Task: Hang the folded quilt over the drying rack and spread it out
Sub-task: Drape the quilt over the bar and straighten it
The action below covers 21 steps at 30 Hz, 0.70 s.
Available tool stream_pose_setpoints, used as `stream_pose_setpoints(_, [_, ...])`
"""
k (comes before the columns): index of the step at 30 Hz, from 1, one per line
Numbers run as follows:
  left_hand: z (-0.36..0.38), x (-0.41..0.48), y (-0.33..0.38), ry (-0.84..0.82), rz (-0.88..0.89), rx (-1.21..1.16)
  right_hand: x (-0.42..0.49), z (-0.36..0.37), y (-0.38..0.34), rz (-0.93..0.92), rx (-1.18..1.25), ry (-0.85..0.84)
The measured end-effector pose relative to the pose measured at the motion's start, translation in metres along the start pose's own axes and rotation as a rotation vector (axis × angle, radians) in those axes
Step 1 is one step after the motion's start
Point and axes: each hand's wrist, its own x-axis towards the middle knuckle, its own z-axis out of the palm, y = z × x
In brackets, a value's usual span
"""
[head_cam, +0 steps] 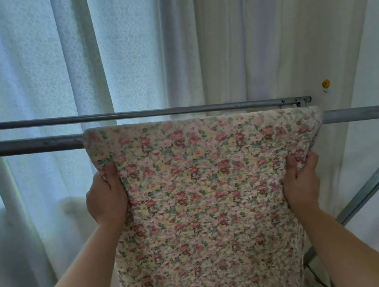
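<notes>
1. Left side first: left hand clamped on the left edge of the floral quilt, thumb on the front, fingers hidden behind. Worth holding firm there.
2. Middle: folded up, draped with its top over the near rail of the drying rack, hanging down toward the camera. No view of the far side, so probably smart to feed more over for balance before letting go.
3. Right side: same deal with the right hand, grasping the right edge and bunching it a little. Keep both hands level, then pull outward along the rail to unfold. Looks like more free rail on the left, so maybe shift that way.
4. Head count, left to right: one sheer curtain, two hands, one quilt, two rails counting the far rail, one cream curtain, one yellow hook, one diagonal brace.
</notes>
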Motion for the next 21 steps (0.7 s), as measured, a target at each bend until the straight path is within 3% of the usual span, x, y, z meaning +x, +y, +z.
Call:
stream_pose_setpoints(11, [0.006, -0.035, -0.027, -0.221, -0.162, 0.148, -0.008, -0.027, 0.016, 0.012, -0.127, -0.122])
stream_pose_setpoints(13, [-0.002, -0.026, -0.013, -0.196, -0.168, 0.049, 0.005, -0.035, 0.000, 0.020, -0.020, -0.075])
stream_pose_setpoints(17, [-0.013, 0.008, 0.049, 0.008, -0.219, -0.296, 0.047, -0.045, -0.061, 0.042, 0.251, 0.097])
stream_pose_setpoints(21, [-0.008, 0.022, 0.066, 0.098, -0.239, -0.263, 0.068, -0.040, -0.080, 0.073, 0.098, 0.180])
